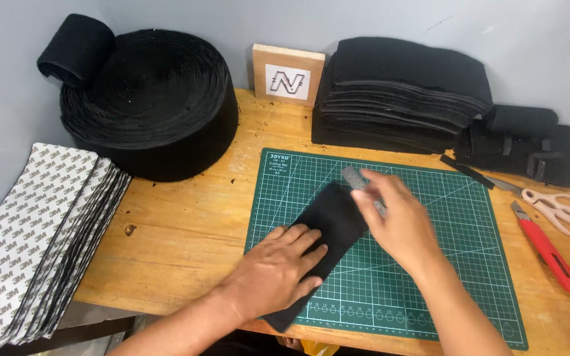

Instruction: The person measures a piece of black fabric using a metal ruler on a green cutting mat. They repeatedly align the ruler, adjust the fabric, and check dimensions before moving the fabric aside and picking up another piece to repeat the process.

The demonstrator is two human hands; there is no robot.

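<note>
Head view: green cutting mat (pixel 430 217) serves as the landmark; it lies on the wooden table (pixel 179 231). A black fabric strip (pixel 334 214) lies diagonally across the left half of the mat, its lower end running past the mat's near edge.

Left hand (pixel 278 267) rests palm-down on the lower part of the strip. Its fingers (pixel 301 238) are spread slightly apart and flat, pressing the fabric onto the mat; the strip passes under the palm and emerges beyond the fingertips toward the mat's centre.

Right hand (pixel 397 221) hovers over the centre of the mat at the upper end of the strip. It holds a metal ruler (pixel 356 179), whose free end projects toward the mat's far edge. The fingers are closed on the ruler; motion blur hides the exact grip. The strip's upper end lies just beneath and left of these fingers.

Right of the mat: pale-handled scissors (pixel 559 207) and a red utility knife (pixel 552 254). Beyond the mat's far edge: a stack of black sheets (pixel 397 92) and a small wooden block (pixel 288 74). Left of the mat: a large black roll (pixel 153 105) and a pile of printed backing sheets (pixel 34 231).
</note>
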